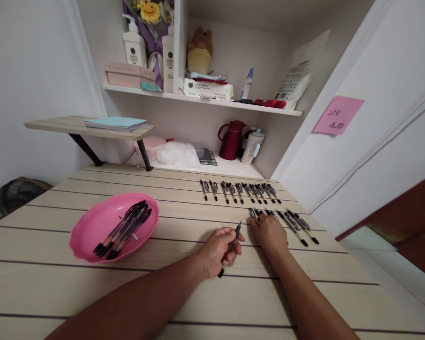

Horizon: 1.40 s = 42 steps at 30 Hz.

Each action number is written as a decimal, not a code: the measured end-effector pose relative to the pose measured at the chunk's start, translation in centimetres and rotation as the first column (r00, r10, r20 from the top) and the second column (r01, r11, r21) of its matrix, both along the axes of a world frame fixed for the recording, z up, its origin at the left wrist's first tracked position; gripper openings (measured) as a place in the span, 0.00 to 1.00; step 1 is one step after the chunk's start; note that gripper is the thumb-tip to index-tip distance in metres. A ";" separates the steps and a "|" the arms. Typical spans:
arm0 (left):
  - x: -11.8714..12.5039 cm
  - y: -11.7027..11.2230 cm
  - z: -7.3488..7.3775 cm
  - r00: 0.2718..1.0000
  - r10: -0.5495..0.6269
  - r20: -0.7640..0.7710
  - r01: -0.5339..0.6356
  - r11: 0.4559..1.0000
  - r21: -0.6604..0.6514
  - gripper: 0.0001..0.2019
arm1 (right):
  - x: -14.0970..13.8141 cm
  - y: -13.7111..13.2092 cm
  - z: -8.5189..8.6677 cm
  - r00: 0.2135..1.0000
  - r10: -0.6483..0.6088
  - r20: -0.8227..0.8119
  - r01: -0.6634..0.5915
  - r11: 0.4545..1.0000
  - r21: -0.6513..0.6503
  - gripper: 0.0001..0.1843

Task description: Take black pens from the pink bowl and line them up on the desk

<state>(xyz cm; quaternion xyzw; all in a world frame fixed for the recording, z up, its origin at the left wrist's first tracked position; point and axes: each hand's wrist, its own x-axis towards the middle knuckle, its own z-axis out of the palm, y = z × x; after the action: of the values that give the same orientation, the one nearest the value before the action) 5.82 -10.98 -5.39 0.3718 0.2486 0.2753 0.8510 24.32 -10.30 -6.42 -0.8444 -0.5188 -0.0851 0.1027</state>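
Note:
My left hand [224, 250] is closed around a black pen [237, 230], its bare tip pointing up and away and its dark end showing below the fist. To the right, my right hand [270, 233] reaches down to the front row of pens, fingers bent and pressed together by a clear-and-black piece [252, 214]. What those fingertips grip is hidden. Beside this hand lie more uncapped black pens [293, 228] with loose caps. A back row of pens [239, 192], also with caps beside them, runs across the desk.
A pink scalloped bowl [81, 224] at left holds several black pens [125, 229]. Behind it stands a small raised shelf [63, 123] with a blue notepad [116, 123]. A red jug [232, 140] and a pale bottle [253, 146] stand at the back under the white shelf [233, 105].

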 end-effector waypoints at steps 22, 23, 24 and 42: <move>0.2 0.0 -0.2 0.998 0.055 0.035 -0.055 0.998 -0.011 0.10 | -0.8 -0.8 1.7 0.997 -0.068 -0.021 0.067 0.997 -0.036 0.17; 0.3 0.1 -0.2 0.995 0.082 0.059 -0.080 0.996 -0.027 0.10 | -1.2 -1.2 2.1 0.997 -0.054 -0.048 0.053 0.998 -0.020 0.16; 0.3 0.2 -0.3 0.989 0.115 0.093 -0.111 0.993 -0.048 0.10 | -1.6 -1.6 2.4 0.995 -0.018 -0.101 0.017 1.000 -0.008 0.16; 0.4 1.4 -1.0 0.894 0.377 0.242 -0.321 0.916 -0.242 0.10 | -3.8 -5.1 1.4 0.945 0.180 -0.274 -0.154 0.981 0.117 0.14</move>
<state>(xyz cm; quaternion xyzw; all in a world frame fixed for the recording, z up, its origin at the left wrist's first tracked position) 6.22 -9.61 -6.34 0.1922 0.2127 0.4490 0.8463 20.48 -15.42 -5.01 -0.7951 -0.5638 0.0216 0.2224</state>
